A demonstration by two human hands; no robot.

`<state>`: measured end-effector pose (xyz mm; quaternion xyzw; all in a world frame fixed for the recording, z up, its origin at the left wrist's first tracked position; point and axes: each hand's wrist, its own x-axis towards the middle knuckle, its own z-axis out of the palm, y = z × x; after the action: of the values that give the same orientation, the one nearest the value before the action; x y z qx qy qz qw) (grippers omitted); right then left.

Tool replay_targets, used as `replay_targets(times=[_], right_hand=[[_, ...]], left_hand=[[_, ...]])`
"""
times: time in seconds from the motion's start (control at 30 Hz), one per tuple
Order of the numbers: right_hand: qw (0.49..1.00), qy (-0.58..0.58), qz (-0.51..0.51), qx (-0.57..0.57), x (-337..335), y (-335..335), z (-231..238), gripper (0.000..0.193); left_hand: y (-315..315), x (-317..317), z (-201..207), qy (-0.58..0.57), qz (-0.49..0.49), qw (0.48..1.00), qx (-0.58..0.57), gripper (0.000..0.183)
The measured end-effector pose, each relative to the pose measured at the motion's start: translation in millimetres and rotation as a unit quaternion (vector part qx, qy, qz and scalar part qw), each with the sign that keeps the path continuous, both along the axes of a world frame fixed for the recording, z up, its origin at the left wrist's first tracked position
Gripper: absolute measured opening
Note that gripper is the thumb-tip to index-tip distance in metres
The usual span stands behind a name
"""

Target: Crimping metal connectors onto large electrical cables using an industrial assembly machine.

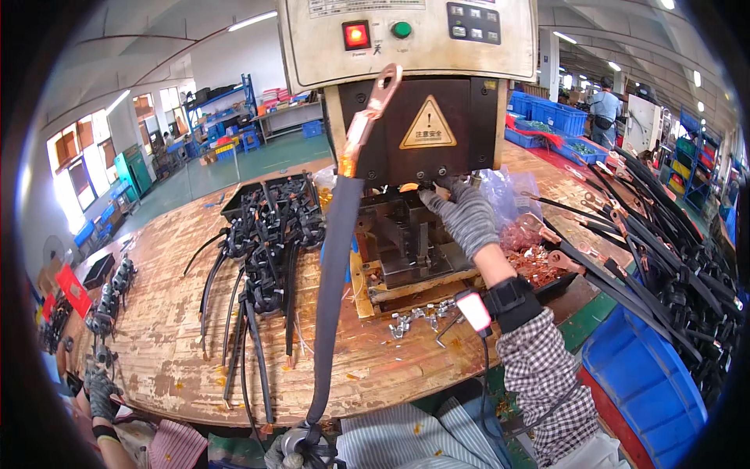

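My left hand [291, 450], in a grey glove at the lower edge, is closed around the lower end of a thick black cable [337, 289], beside a dark fitting. The cable stands up close to the camera, with a copper cable lug [373, 109] at its upper end. My right hand [467, 215], gloved in grey, reaches under the head of a press machine [414, 39]. Its fingers are bent together by the upper tooling, above the dark metal die [414, 238]; what they grip, if anything, is hidden.
Black cable assemblies [269, 227] lie left of the press. Small metal clips [422, 316] and copper scraps [531, 266] lie near its base. Lugged cables [664, 234] and a blue bin [641, 367] are at right. Another person's gloved hand [101, 391] is at far left.
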<state>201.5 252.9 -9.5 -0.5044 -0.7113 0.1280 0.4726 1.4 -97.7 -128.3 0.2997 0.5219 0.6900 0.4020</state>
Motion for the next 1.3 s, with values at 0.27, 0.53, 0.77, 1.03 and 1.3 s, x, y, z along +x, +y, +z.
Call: replay_targets(times=[0.27, 0.53, 0.77, 1.03, 1.3], right_hand=[[0.997, -0.068, 0.011, 0.047, -4.5, 20.9, -4.2, 0.045], [0.992, -0.115, -0.034, 0.034, 5.3, 9.6, 5.7, 0.047], [0.974, 0.172, 0.148, -0.012, 8.3, -53.5, -49.6, 0.026], [0.804, 0.329, 0.475, -0.140, 26.8, -185.8, -14.4, 0.040], [0.895, 0.379, 0.225, -0.059, 30.1, -191.7, 15.8, 0.033]], left_hand=[[1.0, 0.4, 1.9, -0.023, 0.016, 0.999, -0.016, 0.067], [-1.5, 1.3, 2.2, -0.014, -0.019, 1.000, 0.011, 0.056], [-13.9, 4.1, -5.2, -0.036, -0.002, 0.999, 0.038, 0.057], [-17.8, -1.7, -8.9, -0.002, -0.030, 0.999, 0.011, 0.057], [-25.5, -0.2, -9.0, 0.021, -0.003, 0.999, -0.036, 0.054]])
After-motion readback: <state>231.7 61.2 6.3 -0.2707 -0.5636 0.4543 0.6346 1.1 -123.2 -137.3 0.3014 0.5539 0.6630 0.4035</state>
